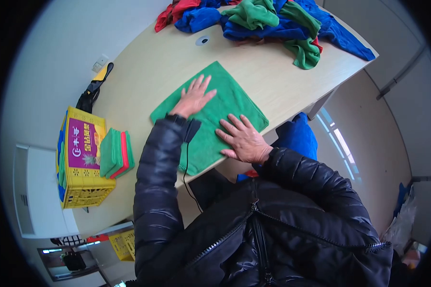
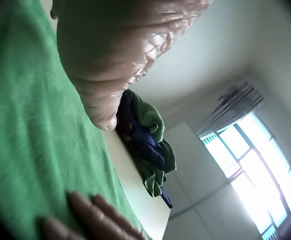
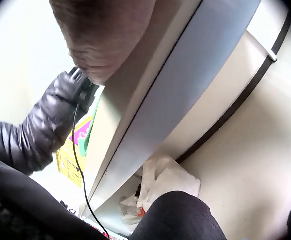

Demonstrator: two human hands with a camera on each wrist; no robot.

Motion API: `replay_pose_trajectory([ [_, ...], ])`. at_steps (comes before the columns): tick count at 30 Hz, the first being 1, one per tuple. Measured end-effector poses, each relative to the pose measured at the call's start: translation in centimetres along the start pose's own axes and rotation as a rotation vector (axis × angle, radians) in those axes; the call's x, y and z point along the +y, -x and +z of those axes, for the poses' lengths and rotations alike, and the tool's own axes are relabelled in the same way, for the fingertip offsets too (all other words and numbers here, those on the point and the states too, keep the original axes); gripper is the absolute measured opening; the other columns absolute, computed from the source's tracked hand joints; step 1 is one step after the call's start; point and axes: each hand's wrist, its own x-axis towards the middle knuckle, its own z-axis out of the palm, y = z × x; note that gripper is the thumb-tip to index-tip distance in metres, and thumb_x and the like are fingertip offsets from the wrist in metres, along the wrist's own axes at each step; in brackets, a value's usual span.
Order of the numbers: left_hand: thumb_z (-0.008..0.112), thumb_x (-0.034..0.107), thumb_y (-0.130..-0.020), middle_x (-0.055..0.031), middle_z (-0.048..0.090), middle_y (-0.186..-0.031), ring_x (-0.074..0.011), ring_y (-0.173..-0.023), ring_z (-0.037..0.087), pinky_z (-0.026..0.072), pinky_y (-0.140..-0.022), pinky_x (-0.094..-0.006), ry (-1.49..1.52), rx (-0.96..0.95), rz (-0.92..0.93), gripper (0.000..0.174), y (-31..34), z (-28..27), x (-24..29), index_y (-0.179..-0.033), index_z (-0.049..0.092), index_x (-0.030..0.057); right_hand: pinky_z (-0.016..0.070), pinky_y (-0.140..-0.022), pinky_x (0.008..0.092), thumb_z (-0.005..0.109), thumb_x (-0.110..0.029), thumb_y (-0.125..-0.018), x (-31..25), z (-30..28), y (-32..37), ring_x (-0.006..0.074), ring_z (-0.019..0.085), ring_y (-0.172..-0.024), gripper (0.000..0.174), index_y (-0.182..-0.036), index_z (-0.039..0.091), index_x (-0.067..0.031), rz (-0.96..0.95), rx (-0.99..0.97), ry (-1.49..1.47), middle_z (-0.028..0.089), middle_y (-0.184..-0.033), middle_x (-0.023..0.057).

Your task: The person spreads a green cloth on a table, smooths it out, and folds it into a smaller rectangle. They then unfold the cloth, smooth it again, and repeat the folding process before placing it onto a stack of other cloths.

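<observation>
A green cloth (image 1: 215, 95) lies spread flat on the table, its near corner by the table's front edge. On its left part rests my left hand (image 1: 194, 98), palm down with the fingers extended. My right hand (image 1: 244, 141) lies flat on the cloth's right part, fingers straight and spread, near the front edge. In the left wrist view the left thumb (image 2: 103, 100) shows large above the green surface, and fingertips of the right hand (image 2: 103, 217) touch the cloth below. The right wrist view holds only part of the right hand (image 3: 110, 40); its fingers are hidden there.
A heap of blue, green and red cloths (image 1: 273, 28) covers the table's far side. At left stands a yellow crate (image 1: 88, 193) with folded green and red cloths (image 1: 115, 153) beside it. A black cable (image 1: 189, 186) hangs from the left wrist. Blue fabric (image 1: 299, 136) is below the front edge.
</observation>
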Motion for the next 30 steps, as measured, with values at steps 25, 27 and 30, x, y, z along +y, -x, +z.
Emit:
replay_pose_trajectory([
  [25,0.045,0.040,-0.103,-0.0138,0.026,-0.163,-0.0326,-0.150,0.022,0.0152,-0.120,-0.0569,0.033,0.307,-0.419,0.060,28.4,8.4,2.6,-0.154,0.034,0.0098,0.0211,-0.120,0.0539,0.046,-0.049,-0.101,5.1,-0.4,-2.5,0.0351,0.026,-0.149,0.064,-0.152,0.039,-0.0108,0.363,-0.161,0.244,0.034,-0.160,0.0122],
  [27,0.044,0.040,-0.104,-0.0135,0.026,-0.163,-0.0330,-0.150,0.022,0.0154,-0.120,-0.0570,0.024,0.336,-0.410,0.060,28.4,7.4,2.2,-0.155,0.033,0.0101,0.0203,-0.120,0.0551,0.045,-0.050,-0.101,5.0,-1.4,-3.0,0.0355,0.025,-0.150,0.066,-0.153,0.037,-0.0111,0.431,-0.232,0.303,0.031,-0.161,0.0122],
  [30,0.041,0.041,-0.105,-0.0129,0.024,-0.163,-0.0338,-0.151,0.022,0.0157,-0.120,-0.0572,0.020,0.391,-0.400,0.060,26.9,5.4,2.4,-0.156,0.031,0.0108,0.0194,-0.120,0.0563,0.044,-0.052,-0.101,2.2,-1.0,-5.3,0.0360,0.024,-0.150,0.068,-0.155,0.034,-0.0116,0.290,-0.262,0.295,0.028,-0.163,0.0121],
])
